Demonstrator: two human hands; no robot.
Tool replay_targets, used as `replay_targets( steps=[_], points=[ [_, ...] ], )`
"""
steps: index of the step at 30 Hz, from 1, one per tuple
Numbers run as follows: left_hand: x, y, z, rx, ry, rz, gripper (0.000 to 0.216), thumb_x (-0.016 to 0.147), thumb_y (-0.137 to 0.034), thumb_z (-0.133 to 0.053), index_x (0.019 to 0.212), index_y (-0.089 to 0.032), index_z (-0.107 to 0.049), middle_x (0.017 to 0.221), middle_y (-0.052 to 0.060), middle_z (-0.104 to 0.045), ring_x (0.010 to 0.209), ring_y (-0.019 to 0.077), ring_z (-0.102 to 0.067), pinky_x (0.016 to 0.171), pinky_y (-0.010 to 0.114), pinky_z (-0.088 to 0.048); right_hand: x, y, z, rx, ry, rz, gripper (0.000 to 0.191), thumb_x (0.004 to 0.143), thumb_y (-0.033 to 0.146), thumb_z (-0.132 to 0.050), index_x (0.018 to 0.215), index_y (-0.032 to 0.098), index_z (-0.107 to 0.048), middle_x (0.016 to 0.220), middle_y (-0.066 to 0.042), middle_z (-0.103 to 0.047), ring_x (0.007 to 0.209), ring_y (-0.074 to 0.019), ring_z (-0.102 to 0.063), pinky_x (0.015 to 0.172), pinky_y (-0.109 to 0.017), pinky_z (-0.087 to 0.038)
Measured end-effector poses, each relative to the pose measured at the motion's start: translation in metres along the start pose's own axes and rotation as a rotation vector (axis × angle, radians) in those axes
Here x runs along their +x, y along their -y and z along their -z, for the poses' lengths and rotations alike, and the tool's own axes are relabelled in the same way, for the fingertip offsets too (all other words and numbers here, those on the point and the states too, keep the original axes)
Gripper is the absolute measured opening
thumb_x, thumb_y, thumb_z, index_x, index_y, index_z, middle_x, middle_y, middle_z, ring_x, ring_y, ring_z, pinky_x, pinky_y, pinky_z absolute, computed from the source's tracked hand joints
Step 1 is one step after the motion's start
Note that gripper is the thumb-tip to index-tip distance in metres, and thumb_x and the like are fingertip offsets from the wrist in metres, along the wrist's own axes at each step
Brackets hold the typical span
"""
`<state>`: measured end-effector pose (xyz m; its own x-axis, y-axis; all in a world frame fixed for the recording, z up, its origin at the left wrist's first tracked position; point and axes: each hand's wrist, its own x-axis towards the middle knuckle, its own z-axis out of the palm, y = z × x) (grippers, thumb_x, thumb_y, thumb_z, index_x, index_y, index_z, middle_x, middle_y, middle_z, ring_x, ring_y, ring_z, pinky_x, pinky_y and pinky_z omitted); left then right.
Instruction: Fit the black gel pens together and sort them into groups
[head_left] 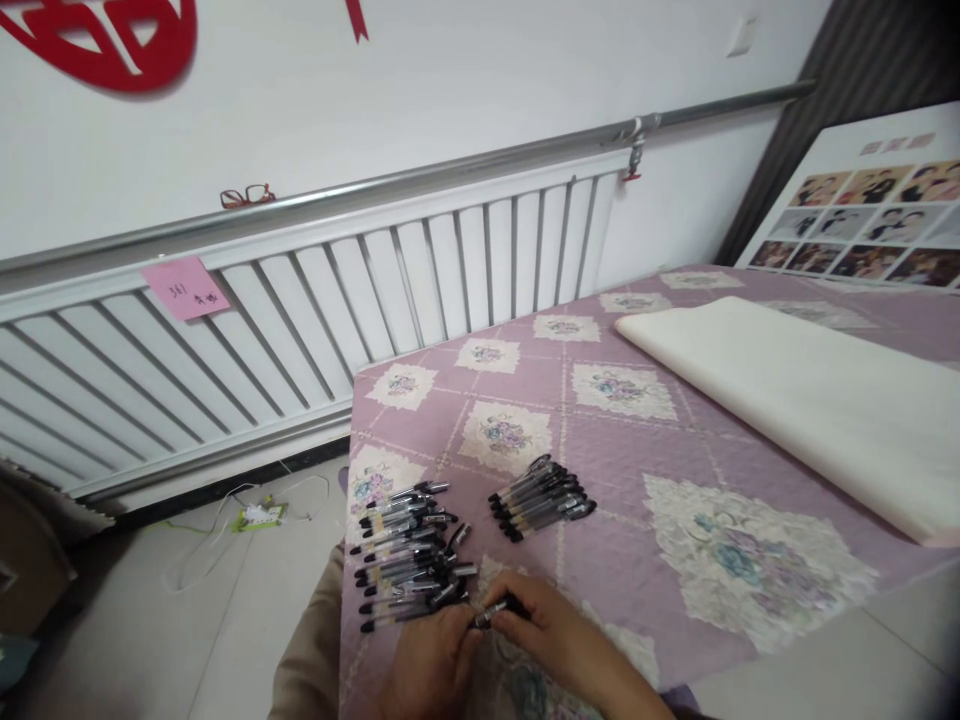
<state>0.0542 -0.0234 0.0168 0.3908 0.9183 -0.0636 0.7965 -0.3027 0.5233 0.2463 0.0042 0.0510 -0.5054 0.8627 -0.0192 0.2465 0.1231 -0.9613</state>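
Observation:
My right hand [551, 630] is closed around a black pen [493, 611], gripping it between thumb and fingers; a shiny clip shows on it. Against the other end of this pen my left hand [439, 655] is closed, its fingertips partly hidden. Just beyond my left hand lies a loose pile of clear-barrelled pens [401, 575] with black ends, and several small black caps with silver clips are scattered along its right side. A neater group of capped pens [541, 497] rests side by side farther to the right.
A purple quilted cloth [517, 395] with floral patches covers the surface. A folded cream sheet [810, 390] lies at the right, near a photo board [862, 200]. Behind stands a white radiator [337, 290] with a pink note [186, 288]. A power strip [261, 515] is on the floor.

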Motion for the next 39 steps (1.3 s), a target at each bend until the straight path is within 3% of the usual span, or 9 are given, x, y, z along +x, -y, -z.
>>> replay_targets(
  steps=[8,14,22,27,33,39],
  points=[
    [-0.003,-0.009,0.009,0.013,0.008,0.031,0.026,0.09,-0.02,-0.036,0.103,-0.023,-0.058,0.098,0.003,-0.067,0.089,0.0159,-0.062,0.079,0.024,-0.046,0.007,-0.005,-0.003,0.075,-0.032,-0.065,0.009,0.081,0.029,-0.058,0.081,0.02,-0.059,0.075,0.004,-0.061,0.074,-0.0145,-0.056,0.065,-0.022,-0.039],
    [0.0,-0.009,0.005,0.15,0.054,0.045,0.031,0.086,-0.011,-0.039,0.107,-0.022,-0.058,0.098,0.004,-0.065,0.091,0.0156,-0.061,0.08,0.024,-0.046,0.011,-0.001,-0.011,-0.06,-0.103,-0.102,0.019,0.082,0.034,-0.057,0.072,0.019,-0.061,0.07,0.003,-0.062,0.07,-0.0145,-0.055,0.063,-0.023,-0.037],
    [0.002,-0.014,0.009,0.15,0.115,0.052,0.026,0.088,-0.015,-0.038,0.103,-0.022,-0.058,0.099,0.003,-0.066,0.091,0.016,-0.062,0.08,0.025,-0.047,0.011,-0.005,-0.016,-0.024,-0.118,-0.105,0.012,0.079,0.024,-0.055,0.07,0.018,-0.061,0.069,0.002,-0.062,0.069,-0.0139,-0.056,0.062,-0.022,-0.038],
    [0.003,-0.019,0.015,0.15,0.13,0.052,0.027,0.088,-0.017,-0.038,0.106,-0.022,-0.058,0.1,0.003,-0.068,0.092,0.016,-0.062,0.081,0.025,-0.047,0.008,-0.003,-0.013,0.034,-0.076,-0.082,0.008,0.076,0.019,-0.054,0.075,0.019,-0.062,0.073,0.003,-0.063,0.072,-0.0132,-0.056,0.064,-0.022,-0.039],
    [0.005,-0.013,0.008,0.111,0.105,0.008,0.033,0.089,-0.021,-0.037,0.116,-0.023,-0.055,0.103,0.003,-0.068,0.092,0.0174,-0.063,0.08,0.026,-0.047,0.005,0.002,-0.006,0.023,-0.012,-0.073,0.009,0.075,0.018,-0.054,0.078,0.02,-0.062,0.074,0.003,-0.062,0.072,-0.0133,-0.055,0.065,-0.022,-0.039],
    [0.003,-0.009,0.005,0.059,0.067,0.011,0.031,0.088,-0.021,-0.039,0.113,-0.023,-0.056,0.101,0.003,-0.068,0.092,0.0172,-0.062,0.08,0.025,-0.047,0.006,-0.001,-0.002,0.019,-0.002,-0.072,0.015,0.073,0.015,-0.054,0.084,0.021,-0.062,0.081,0.003,-0.064,0.078,-0.015,-0.057,0.069,-0.023,-0.041]
  ],
)
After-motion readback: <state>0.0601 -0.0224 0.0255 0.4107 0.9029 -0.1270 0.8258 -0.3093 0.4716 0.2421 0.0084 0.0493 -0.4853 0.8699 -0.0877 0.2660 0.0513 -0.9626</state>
